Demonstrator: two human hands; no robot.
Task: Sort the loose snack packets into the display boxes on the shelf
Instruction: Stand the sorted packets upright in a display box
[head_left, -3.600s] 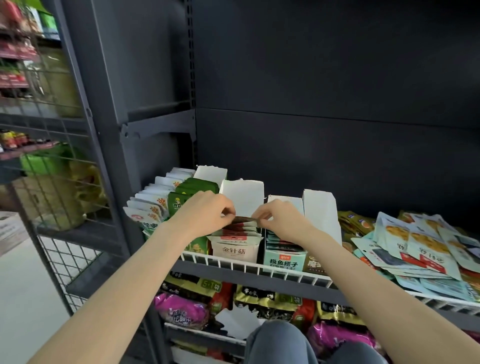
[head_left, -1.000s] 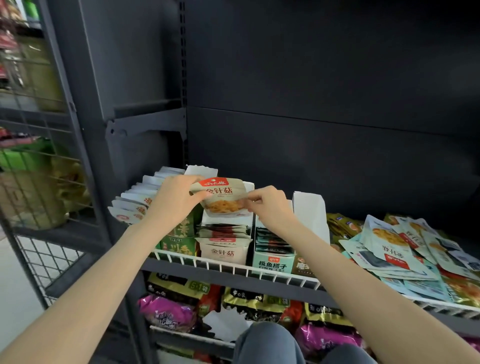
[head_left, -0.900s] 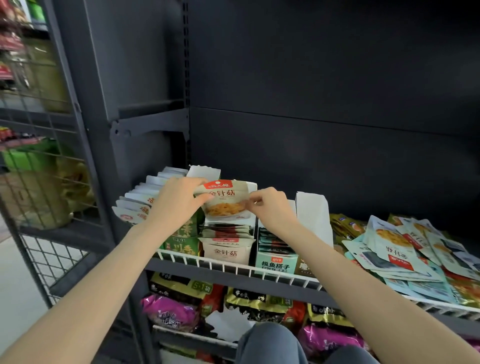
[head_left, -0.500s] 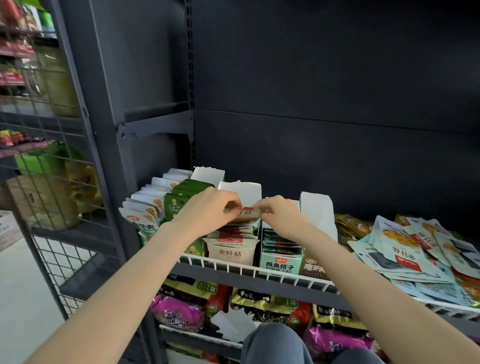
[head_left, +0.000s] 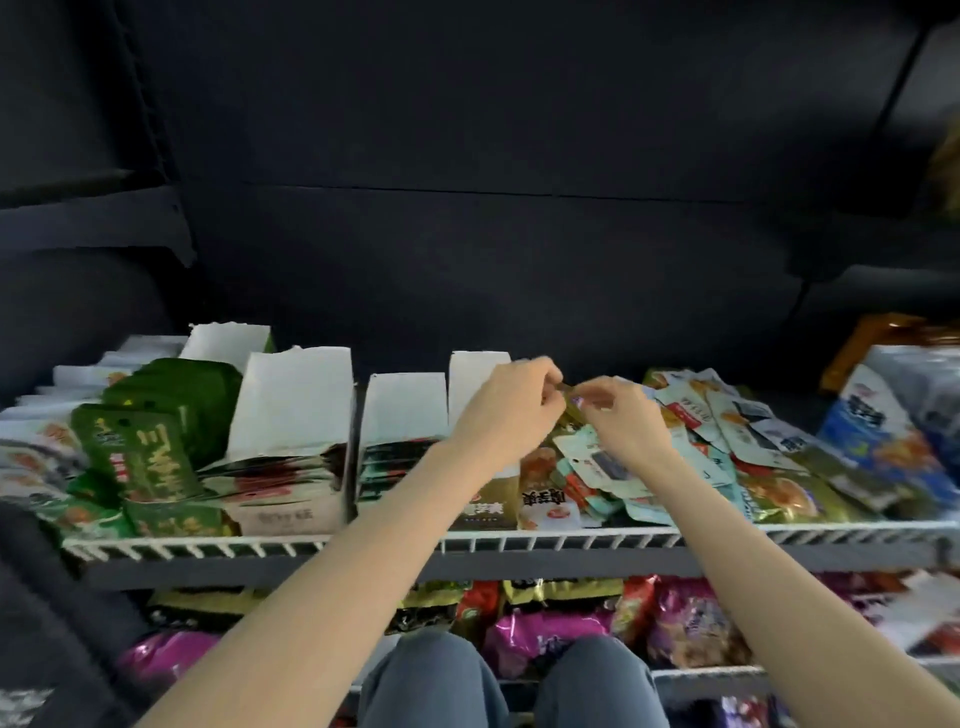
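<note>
At the centre of the frame we see our left hand and right hand meeting over the loose snack packets heaped at the right of the wire shelf. The fingers of both hands are curled and pinch a small dark-gold packet between them; its print is too blurred to read. To the left stand the display boxes with white flaps, beside green packets bearing blurred yellow Chinese characters
</note>
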